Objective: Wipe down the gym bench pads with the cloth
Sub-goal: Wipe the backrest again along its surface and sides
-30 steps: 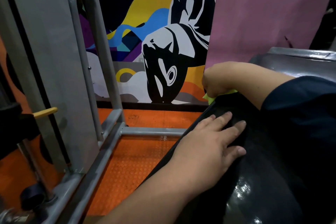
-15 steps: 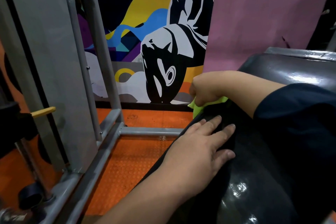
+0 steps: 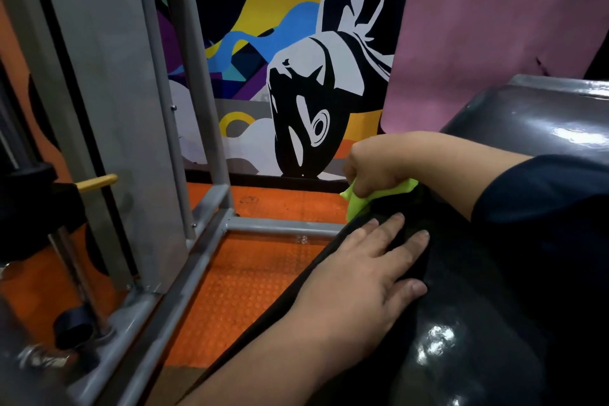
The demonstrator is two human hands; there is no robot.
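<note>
A glossy black bench pad [image 3: 454, 333] fills the lower right of the head view. My left hand [image 3: 359, 273] lies flat on the pad near its left edge, fingers straight and spread. My right hand [image 3: 372, 163] reaches across from the right and grips a bright green cloth [image 3: 357, 203] against the pad's far left edge. Most of the cloth is hidden under that hand. A second dark pad [image 3: 540, 122] rises at the right behind my forearm.
A grey steel machine frame [image 3: 197, 234] with uprights stands to the left on orange studded flooring [image 3: 250, 287]. A yellow-tipped pin [image 3: 97, 182] sticks out at the left. A painted mural wall [image 3: 296, 76] and a pink mat [image 3: 494, 10] stand behind.
My right hand has slid the green cloth leftward and down along the pad's far edge. My left hand stays flat on the pad.
</note>
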